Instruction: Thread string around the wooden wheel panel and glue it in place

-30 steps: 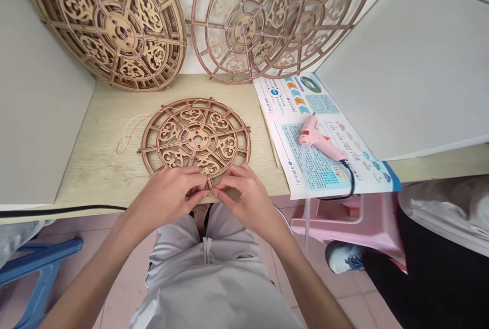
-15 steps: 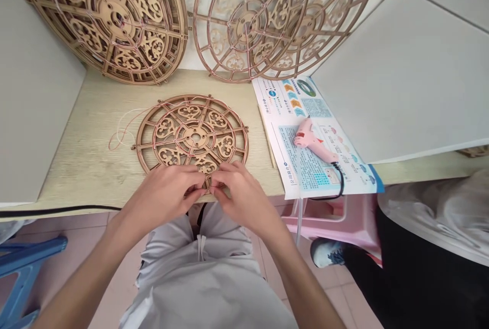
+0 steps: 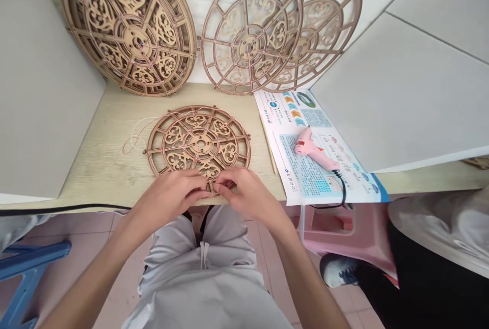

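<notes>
A round, brown openwork disc [image 3: 202, 143] with scrollwork panels lies flat near the front edge of the table. Thin red and white wire [image 3: 136, 138] follows its rings and trails in a loose loop off its left side. My left hand [image 3: 178, 189] is at the near rim, thumb and fingers pinched together. Just right of it, my right hand [image 3: 244, 189] is pinched at the same part of the rim, its fingertips close to the left ones. Whatever sits between the fingertips is too small and hidden to make out.
Similar discs lean against the wall, a thick stack [image 3: 133, 38] at left and two [image 3: 252, 33] at centre. A pink glue gun [image 3: 313, 151] rests on a printed sheet [image 3: 278, 166]. Grey panels flank the table [image 3: 114, 171]. Another person's leg [image 3: 382, 288] is at right.
The camera view has shifted, so everything sits a little lower in the picture. Both hands stay at the near rim; the right fingers have opened slightly away from the left ones.
</notes>
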`<move>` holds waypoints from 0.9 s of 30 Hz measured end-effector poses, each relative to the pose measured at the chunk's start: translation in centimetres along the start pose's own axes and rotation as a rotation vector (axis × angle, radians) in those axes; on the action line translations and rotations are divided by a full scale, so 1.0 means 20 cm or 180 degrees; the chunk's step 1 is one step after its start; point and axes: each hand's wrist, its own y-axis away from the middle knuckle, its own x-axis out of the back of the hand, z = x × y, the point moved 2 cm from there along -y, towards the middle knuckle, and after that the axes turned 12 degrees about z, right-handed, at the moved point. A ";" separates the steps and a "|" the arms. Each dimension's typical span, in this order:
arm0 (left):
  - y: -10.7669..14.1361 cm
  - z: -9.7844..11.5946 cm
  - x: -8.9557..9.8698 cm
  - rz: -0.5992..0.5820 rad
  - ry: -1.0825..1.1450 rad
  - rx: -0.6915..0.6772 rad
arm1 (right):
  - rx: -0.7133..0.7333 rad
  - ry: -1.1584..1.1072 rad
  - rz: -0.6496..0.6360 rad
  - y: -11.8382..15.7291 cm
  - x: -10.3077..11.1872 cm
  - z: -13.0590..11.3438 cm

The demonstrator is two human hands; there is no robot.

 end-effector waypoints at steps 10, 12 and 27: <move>0.18 0.05 -0.09 0.1737 -0.0445 -0.0142 | 0.0832 0.0333 0.1801 0.20 0.10 0.15; 0.19 0.02 -0.11 0.1743 -0.0402 -0.0156 | 0.1136 0.0838 0.1701 0.26 0.03 0.18; 0.07 0.08 -0.08 0.1937 -0.0342 -0.0161 | 0.0435 0.1267 0.3057 0.56 0.32 0.30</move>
